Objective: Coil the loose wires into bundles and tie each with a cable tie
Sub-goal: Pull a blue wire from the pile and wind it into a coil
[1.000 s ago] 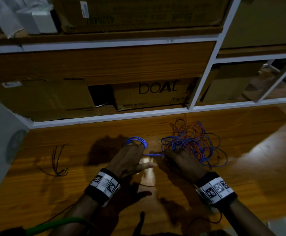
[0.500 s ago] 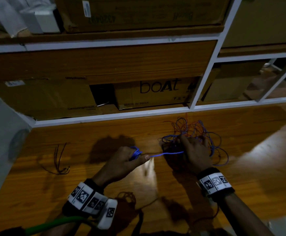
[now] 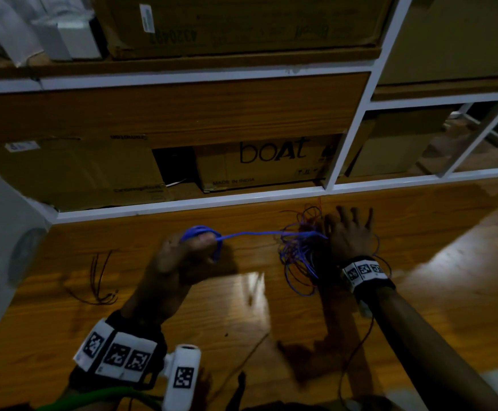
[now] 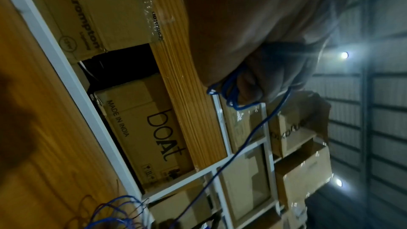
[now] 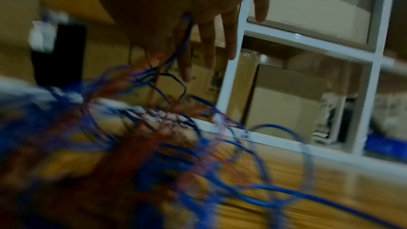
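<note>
Change: since half a second ago the left hand (image 3: 182, 259) has pulled up and away to the left, and the blue wire (image 3: 253, 233) between the hands now runs as a longer, nearly taut line where it was a short span before.
Left hand: fingers curled round a small blue coil (image 3: 201, 232) wound over them; the left wrist view shows the loops (image 4: 230, 91) wrapped about the fingertips, with the free strand dropping away from them.
Right hand: the right hand (image 3: 350, 235) has moved up over the far side of the tangle of blue and red wires (image 3: 299, 253). Its fingers (image 5: 209, 44) are spread and straight, resting on the heap, not pinching; a few strands pass under them.
Wire location: the tangle lies on the wooden counter (image 3: 271, 321), close to the white shelf frame (image 3: 188, 200); the blue coil is held above the counter, left of the tangle.
Meaning: I judge this a draw-out stroke, the right hand pinning the heap so the left can free more blue wire to wind. The first bundle looks only partly wound, much wire being still in the heap.
Not yet done: no cable tie is on the coil, and I cannot make one out anywhere in these views.
Elsewhere: a few dark red wires (image 3: 99, 277) lie apart at the left of the counter; a cardboard box printed "boAt" (image 3: 271, 164) sits on the shelf behind.
Risk: red strands look snarled in with the blue, so a hard pull may drag the whole heap.
</note>
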Motion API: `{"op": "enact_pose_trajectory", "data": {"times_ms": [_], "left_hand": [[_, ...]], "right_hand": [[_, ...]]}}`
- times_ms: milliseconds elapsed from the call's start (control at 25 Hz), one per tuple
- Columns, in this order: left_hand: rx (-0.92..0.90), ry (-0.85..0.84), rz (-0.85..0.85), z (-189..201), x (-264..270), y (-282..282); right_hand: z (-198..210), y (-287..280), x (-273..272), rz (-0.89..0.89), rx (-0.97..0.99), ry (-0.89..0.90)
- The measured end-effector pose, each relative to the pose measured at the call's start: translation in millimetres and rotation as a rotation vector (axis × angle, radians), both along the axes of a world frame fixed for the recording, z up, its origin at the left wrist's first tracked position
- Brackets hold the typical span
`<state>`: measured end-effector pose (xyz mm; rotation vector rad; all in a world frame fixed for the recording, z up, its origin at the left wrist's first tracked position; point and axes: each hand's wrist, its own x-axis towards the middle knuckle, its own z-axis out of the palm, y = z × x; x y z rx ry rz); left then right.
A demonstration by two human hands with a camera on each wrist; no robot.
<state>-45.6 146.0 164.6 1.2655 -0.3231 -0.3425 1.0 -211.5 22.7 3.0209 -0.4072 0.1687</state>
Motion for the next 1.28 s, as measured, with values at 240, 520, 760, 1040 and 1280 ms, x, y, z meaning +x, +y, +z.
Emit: {"op": "enact_pose_trajectory", "data": {"times_ms": [240, 520, 760, 1040, 1280], "left_hand": [[-0.045, 0.007, 0.154, -9, 7, 22], [-0.102, 0.054, 0.162, -27, 10, 14], [-0.121, 0.107, 0.119, -42, 10, 3], [-0.349, 0.475, 0.141, -71, 21, -10], [-0.355, 0.543, 0.015, -65, 20, -24]], "right_hand": [[-12, -56, 22, -0.227, 0.046, 0.048], [37, -93, 77, -0.316, 0.477, -0.097], [-3, -73, 65, -0.248, 0.851, -0.072], [47, -21, 15, -0.185, 0.248, 0.247], [80, 72, -30, 0.501, 0.547, -0.075]]}}
